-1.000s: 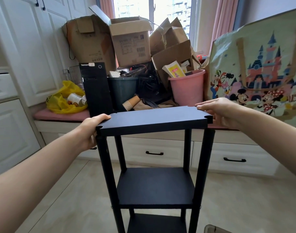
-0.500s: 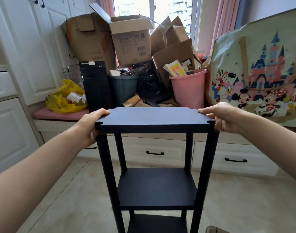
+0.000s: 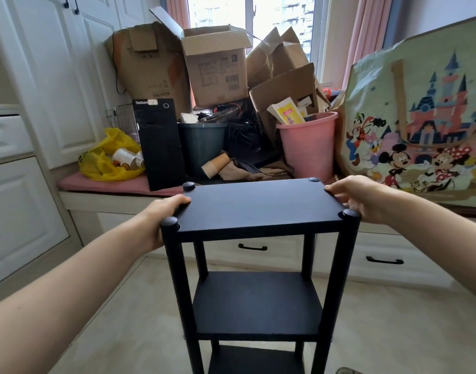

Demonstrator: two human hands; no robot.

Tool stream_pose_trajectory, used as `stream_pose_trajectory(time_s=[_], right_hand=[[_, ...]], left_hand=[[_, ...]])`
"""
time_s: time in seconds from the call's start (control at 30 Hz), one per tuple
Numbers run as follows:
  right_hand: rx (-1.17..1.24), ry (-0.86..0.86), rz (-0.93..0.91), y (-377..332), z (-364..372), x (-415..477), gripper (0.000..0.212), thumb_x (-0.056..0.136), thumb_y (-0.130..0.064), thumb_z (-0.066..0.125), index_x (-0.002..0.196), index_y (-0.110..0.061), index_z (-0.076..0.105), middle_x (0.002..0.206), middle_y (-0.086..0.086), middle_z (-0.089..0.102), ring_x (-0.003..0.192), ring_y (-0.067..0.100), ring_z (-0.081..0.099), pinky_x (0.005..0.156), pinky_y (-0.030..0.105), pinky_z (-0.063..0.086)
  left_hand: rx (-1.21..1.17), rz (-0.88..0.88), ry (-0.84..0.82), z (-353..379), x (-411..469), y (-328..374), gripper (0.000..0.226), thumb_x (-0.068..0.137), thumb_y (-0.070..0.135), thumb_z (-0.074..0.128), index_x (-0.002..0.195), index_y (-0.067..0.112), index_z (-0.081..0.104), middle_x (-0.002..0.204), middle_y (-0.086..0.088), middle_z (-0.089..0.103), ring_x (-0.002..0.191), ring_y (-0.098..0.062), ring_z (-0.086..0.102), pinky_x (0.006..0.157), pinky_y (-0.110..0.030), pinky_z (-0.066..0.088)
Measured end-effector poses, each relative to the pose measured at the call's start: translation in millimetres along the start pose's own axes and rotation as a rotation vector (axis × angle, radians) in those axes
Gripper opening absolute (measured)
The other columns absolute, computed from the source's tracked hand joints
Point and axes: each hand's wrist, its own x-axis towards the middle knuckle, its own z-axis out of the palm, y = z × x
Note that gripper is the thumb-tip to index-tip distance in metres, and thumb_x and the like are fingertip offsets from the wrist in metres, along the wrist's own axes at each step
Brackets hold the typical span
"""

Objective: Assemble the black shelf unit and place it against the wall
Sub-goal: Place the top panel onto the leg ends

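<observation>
The left hand (image 3: 163, 215) grips the black shelf unit (image 3: 261, 209) at top left. The right hand (image 3: 358, 198) grips it at top right.

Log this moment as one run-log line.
stage: top panel sits on posts, tops showing at four corners | left hand: grips panel's left edge | right hand: grips panel's right edge | shelf unit: upright

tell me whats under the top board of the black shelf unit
Under the top board stand four black posts, then a middle shelf and a third shelf lower down. The middle shelf hides the third one's back part, and the feet are out of frame.
</observation>
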Motion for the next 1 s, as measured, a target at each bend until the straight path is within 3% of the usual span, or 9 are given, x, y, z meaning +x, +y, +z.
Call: stream_pose_trajectory(time_s=[0.13,0.23,0.33,0.53,0.7,0.87,1.0], right_hand=[[-0.051,0.003,0.001,6,0,2,0.011,0.099,-0.008,0.051,0.100,-0.002,0.060,0.060,0.006,0.067,0.057,0.019,0.059,0.036,0.018,0.048],[-0.044,0.013,-0.016,8,-1,3,0.012,0.099,-0.009,0.053,0.104,-0.002,0.061,0.062,0.006,0.066,0.046,0.016,0.061,0.036,0.018,0.047],[-0.046,-0.020,-0.011,11,-2,3,0.013,0.099,-0.008,0.052,0.094,-0.002,0.062,0.055,0.004,0.067,0.041,0.013,0.063,0.036,0.019,0.047],[-0.035,-0.029,0.010,19,-3,7,0.014,0.099,-0.016,0.055,0.096,-0.005,0.063,0.072,0.007,0.070,0.055,0.016,0.066,0.046,0.023,0.052],[-0.051,-0.002,0.055,33,2,9,0.018,0.099,-0.018,0.057,0.103,-0.001,0.061,0.089,0.011,0.064,0.067,0.020,0.061,0.041,0.023,0.048],[-0.007,-0.044,0.023,54,1,7,0.024,0.097,-0.022,0.059,0.095,0.000,0.067,0.096,0.016,0.058,0.085,0.027,0.056,0.063,0.029,0.048],[0.052,-0.071,0.031,60,2,5,0.022,0.099,-0.025,0.054,0.105,-0.006,0.064,0.100,0.013,0.055,0.077,0.022,0.054,0.065,0.028,0.046]], left_hand=[[-0.006,-0.018,0.001,-2,6,-8,0.034,0.096,0.032,0.064,0.118,0.007,0.065,0.086,-0.005,0.068,0.067,-0.015,0.063,0.054,-0.025,0.051],[-0.021,-0.022,-0.012,-3,5,-9,0.033,0.095,0.032,0.065,0.117,0.007,0.065,0.087,-0.005,0.069,0.067,-0.015,0.064,0.048,-0.022,0.052],[-0.006,-0.010,0.011,-3,6,-11,0.037,0.094,0.034,0.067,0.119,0.007,0.065,0.093,-0.007,0.069,0.069,-0.016,0.064,0.049,-0.024,0.052],[-0.016,-0.016,0.025,-1,5,-13,0.036,0.093,0.037,0.067,0.116,0.009,0.065,0.094,-0.007,0.068,0.069,-0.016,0.063,0.049,-0.025,0.049],[-0.077,-0.056,0.020,3,1,-28,0.026,0.095,0.033,0.065,0.099,0.008,0.066,0.070,-0.001,0.068,0.048,-0.012,0.062,0.041,-0.017,0.044],[-0.156,-0.068,-0.006,3,-6,-39,0.023,0.094,0.033,0.066,0.095,0.010,0.067,0.066,0.001,0.069,0.052,-0.012,0.062,0.047,-0.022,0.047],[-0.209,-0.074,-0.052,5,-14,-43,0.024,0.097,0.036,0.062,0.094,0.012,0.064,0.058,0.002,0.068,0.044,-0.010,0.063,0.039,-0.018,0.045]])
